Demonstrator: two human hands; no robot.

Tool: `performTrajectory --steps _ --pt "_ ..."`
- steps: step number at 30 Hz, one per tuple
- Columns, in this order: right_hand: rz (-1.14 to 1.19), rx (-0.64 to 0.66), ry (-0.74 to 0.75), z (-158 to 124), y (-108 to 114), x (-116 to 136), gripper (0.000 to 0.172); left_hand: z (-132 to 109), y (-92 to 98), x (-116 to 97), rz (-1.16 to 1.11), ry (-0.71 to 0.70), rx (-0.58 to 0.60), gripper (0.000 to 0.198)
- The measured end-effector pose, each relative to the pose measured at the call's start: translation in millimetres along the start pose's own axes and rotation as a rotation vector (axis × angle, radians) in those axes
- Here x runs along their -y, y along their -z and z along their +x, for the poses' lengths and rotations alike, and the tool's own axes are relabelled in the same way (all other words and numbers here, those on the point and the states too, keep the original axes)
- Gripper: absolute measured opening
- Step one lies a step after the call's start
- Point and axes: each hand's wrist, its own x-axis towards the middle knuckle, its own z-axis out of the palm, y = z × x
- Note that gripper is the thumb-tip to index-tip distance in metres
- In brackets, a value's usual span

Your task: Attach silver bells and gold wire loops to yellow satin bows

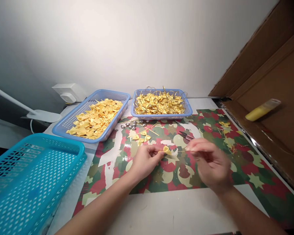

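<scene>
Head view, places taken from the patterned mat (166, 181): well off its left side, a turquoise basket (36, 176) with a lattice wall and floor. Farther back, also to the left of the mat, a white lamp base (44, 116) with a slanting pole, then a small white box (71, 93) against the wall. At the mat's far left corner, a blue basket (83, 106) with a heap of yellow pieces (98, 119) inside. Just in from the mat's far edge, a scatter of shiny silver bits (133, 125); nearer the mat's middle, a few loose yellow bows (142, 138). Over the mat's middle, the left hand (147, 160), thumb and forefinger pinched tight on a yellow bow (166, 150). At the mat's far edge, a second blue basket (161, 116), full of yellow bows with curling gold ties (159, 102). Along the mat's near edge, a white sheet (171, 209). Above the mat, between the held bow and the right hand (210, 160), a faint thin strand (181, 151); right fingertips, slightly blurred, closed on its end. On the mat, partly behind that hand, a dark pointed tool (185, 135). Toward the mat's right side, another bow (224, 124) and a tangle of scraps (229, 143). Off the mat's right edge, a tilted tube (263, 110), yellow inside, in front of brown cardboard (271, 62).
</scene>
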Motion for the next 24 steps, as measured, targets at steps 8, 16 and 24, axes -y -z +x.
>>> performTrajectory --steps 8,16,24 --pt "0.002 0.11 -0.02 -2 10 0 0.024 -1 -5.3 1 0.236 -0.06 -0.028 0.025" --pt "-0.044 0.217 -0.392 -11 -5 -2 0.009 7 26.0 13 0.662 -0.405 -0.401 0.029" --pt "-0.001 0.267 -0.547 -13 -16 -8 0.019 58 54.4 14 1.028 -0.317 -0.473 0.029"
